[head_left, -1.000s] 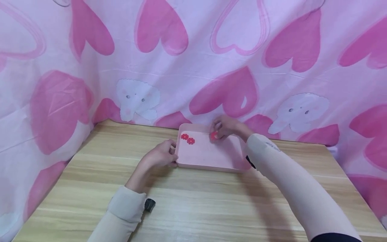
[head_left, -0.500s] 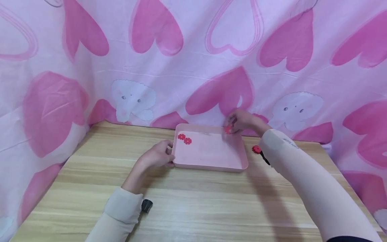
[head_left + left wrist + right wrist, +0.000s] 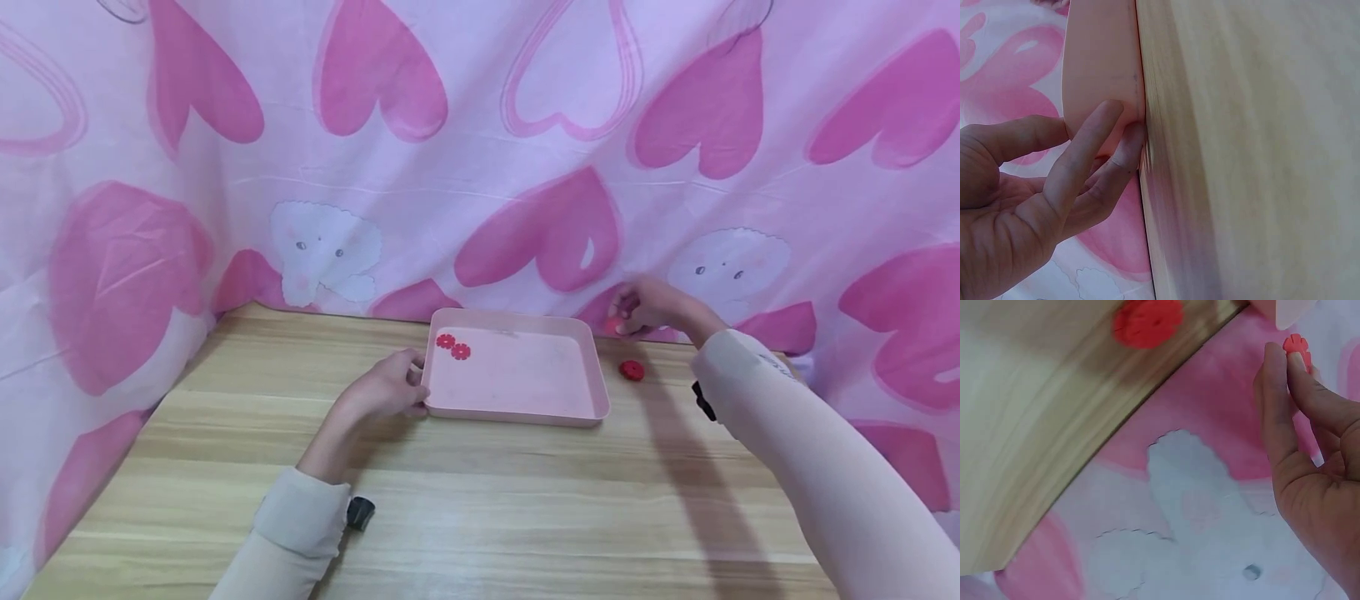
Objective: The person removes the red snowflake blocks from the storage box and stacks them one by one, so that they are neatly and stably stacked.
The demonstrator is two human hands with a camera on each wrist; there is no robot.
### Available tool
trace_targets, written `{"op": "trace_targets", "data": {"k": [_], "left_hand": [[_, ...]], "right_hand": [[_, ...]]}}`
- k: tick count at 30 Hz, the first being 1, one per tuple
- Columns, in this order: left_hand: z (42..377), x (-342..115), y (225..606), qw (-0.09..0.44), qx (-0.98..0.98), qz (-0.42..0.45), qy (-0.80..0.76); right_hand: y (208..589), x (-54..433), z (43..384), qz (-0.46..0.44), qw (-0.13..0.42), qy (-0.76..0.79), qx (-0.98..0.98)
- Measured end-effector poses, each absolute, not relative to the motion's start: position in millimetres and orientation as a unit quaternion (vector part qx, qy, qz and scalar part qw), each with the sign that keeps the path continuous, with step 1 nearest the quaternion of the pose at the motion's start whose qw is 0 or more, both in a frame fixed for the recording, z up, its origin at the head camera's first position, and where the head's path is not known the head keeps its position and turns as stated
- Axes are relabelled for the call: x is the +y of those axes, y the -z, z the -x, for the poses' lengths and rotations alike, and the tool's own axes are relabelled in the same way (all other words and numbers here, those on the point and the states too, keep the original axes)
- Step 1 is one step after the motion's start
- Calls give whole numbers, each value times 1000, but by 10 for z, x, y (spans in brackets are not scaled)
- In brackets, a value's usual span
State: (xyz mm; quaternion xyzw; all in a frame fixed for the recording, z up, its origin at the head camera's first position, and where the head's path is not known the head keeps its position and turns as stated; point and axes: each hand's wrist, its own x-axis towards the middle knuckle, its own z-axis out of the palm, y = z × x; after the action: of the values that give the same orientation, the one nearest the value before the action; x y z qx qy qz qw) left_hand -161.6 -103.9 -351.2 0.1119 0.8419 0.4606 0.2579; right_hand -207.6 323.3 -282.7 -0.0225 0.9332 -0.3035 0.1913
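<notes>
My left hand (image 3: 381,387) holds the left end of a shallow pink tray (image 3: 521,383). In the left wrist view its fingers lie against the tray's corner (image 3: 1100,69). Two red flower-shaped plastic discs (image 3: 461,352) lie side by side at the tray's left end. Between thumb and fingertips, my right hand (image 3: 651,305) pinches another red flower-shaped disc (image 3: 1296,347), raised off the table beyond the tray's right side. Just below that hand, several similar red discs (image 3: 632,370), seemingly stacked, rest on the table right of the tray.
The wood-grain table (image 3: 480,500) ends at a back edge close behind the tray. A pink curtain (image 3: 420,192) with hearts and white cartoon animals hangs behind and at both sides. A dark strap piece (image 3: 361,513) shows at my left wrist.
My right hand has carried its pinched disc from above the tray to the right, past the tray's edge. The red discs on the table came into sight. My left hand stays at the tray.
</notes>
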Motion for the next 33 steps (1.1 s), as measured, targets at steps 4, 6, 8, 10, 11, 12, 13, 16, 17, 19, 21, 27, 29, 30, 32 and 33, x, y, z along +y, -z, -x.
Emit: {"op": "trace_targets", "data": {"k": [4,6,8,10,11,12,13,16,17,19,21,27,29,30,32,33], "left_hand": [[1621,-1035,3525,259,840,-110,-463],[1619,-1038,3526,260,840,-110,-463],[1617,-1038,3525,262,840,-108,-463],[1615,-1039,3519,262,840,-110,-462],[1613,-1039,3515,262,840,-111,-462],[1613,-1039,3513,262,840,-112,-461],[1611,-1039,3507,262,840,-113,-461],[1608,-1038,3496,261,839,-111,-464],[1610,-1038,3501,260,839,-113,-464],[1612,-1038,3500,259,839,-113,-464],[1616,-1033,3507,260,839,-110,-465],[1612,-1029,3515,263,838,-103,-466],[1608,-1030,3514,261,841,-105,-463],[1606,-1028,3512,261,840,-104,-465],[1602,-1029,3510,260,842,-105,-462],[1599,-1027,3506,260,840,-106,-464]], "right_hand": [[2888,3363,2011,18,203,326,923],[2931,3405,1980,5,219,338,915],[2980,3446,1951,-9,239,348,906],[3019,3480,1925,-11,251,345,904],[3039,3497,1915,-11,255,344,904],[3057,3516,1905,-13,259,344,902],[3075,3533,1897,-14,262,345,901],[3127,3578,1880,-15,271,349,897],[3144,3593,1877,-16,273,350,896],[3174,3616,1867,-23,278,356,892],[3196,3638,1857,-26,282,356,891],[3225,3666,1818,-26,279,344,896],[3228,3667,1803,-24,274,342,899],[3229,3668,1796,-23,273,340,900],[3232,3668,1784,-22,270,340,900],[3232,3666,1778,-23,268,341,901]]}}
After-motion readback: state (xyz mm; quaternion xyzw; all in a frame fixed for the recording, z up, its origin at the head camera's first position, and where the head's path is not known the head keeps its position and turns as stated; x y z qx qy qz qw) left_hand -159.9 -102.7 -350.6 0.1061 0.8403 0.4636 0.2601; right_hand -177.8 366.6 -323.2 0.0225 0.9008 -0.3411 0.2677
